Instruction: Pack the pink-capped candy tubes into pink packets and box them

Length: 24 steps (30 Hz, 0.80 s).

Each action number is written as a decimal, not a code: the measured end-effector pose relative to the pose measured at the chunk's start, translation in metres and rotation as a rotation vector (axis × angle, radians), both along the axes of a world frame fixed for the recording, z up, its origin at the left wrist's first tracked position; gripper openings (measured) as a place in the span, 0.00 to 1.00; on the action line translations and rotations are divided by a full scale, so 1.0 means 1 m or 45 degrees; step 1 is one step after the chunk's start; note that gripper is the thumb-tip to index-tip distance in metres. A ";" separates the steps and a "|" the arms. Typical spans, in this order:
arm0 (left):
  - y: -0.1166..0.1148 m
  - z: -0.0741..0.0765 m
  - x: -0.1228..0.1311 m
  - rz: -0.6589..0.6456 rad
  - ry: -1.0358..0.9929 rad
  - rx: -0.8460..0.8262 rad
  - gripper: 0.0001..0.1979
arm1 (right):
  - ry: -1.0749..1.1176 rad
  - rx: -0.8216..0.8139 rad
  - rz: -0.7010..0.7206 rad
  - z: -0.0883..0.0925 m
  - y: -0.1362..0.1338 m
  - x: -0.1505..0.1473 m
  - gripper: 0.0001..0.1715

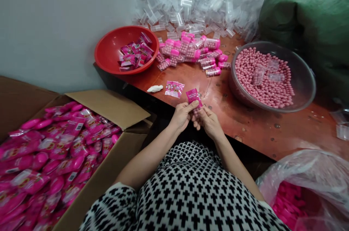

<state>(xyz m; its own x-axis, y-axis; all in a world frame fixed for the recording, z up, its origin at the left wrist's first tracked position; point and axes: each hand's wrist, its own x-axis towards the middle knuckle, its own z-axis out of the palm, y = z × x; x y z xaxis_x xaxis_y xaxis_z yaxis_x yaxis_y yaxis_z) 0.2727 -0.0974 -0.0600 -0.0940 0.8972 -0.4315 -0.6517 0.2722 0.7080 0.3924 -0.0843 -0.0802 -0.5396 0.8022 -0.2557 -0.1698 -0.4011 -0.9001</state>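
Pinched in the fingers (193, 104) of the left hand (180, 115): a small pink sachet (192, 95), glossy, pale-lettered, tipped toward eleven o'clock. Just below, gripped in the right hand (210, 122): pink beads (196, 114), container hard to make out. Close together at the table (222, 105) edge, left thumb across the sachet, right fingers curled, forearms slanting back toward seven and five o'clock.

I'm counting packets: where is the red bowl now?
The red bowl sits at the left end of the table in the head view, just left of the pink-capped tubes.
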 end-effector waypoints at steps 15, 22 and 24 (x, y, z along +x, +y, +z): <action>-0.009 -0.006 0.006 0.147 -0.122 0.026 0.15 | 0.170 -0.099 -0.273 -0.005 0.001 -0.020 0.22; -0.061 0.037 -0.062 0.861 0.080 0.344 0.21 | 0.175 -0.039 -0.074 0.009 0.004 -0.031 0.19; -0.077 0.042 -0.088 1.216 0.256 0.505 0.29 | 0.108 -0.011 -0.092 0.010 0.008 -0.029 0.17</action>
